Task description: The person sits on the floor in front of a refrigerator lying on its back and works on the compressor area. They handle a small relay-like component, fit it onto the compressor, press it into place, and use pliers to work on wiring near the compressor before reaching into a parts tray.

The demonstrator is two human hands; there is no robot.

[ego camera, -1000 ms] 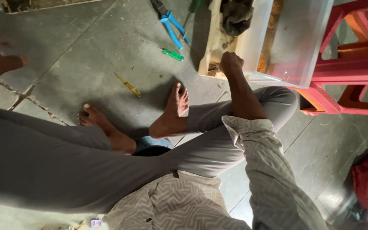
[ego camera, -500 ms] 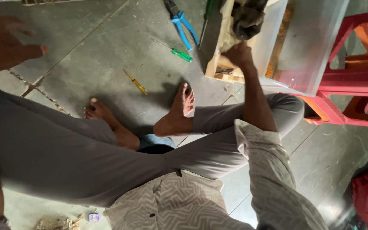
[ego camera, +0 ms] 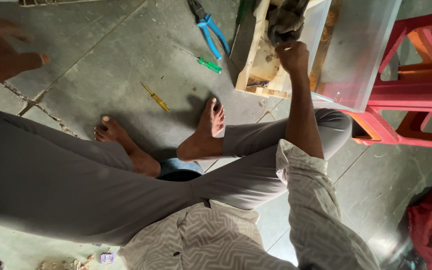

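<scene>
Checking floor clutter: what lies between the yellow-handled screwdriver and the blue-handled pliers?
Head view: only the green-handled screwdriver lies near that stretch between the yellow-handled screwdriver and blue-handled pliers; otherwise bare grey floor.

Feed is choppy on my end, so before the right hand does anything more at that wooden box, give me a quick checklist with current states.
1. Right hand at the dark cloth on the wooden box: ok, fingers touch it.
2. Firm grip on the cloth: cannot tell.
3. Left hand free: ok, open, holding nothing.
4. Blue pliers, green screwdriver and yellow screwdriver lie apart from the feet: ok.
5. Clear plastic bin beside the box resting steadily on the red stool: cannot tell.
</scene>
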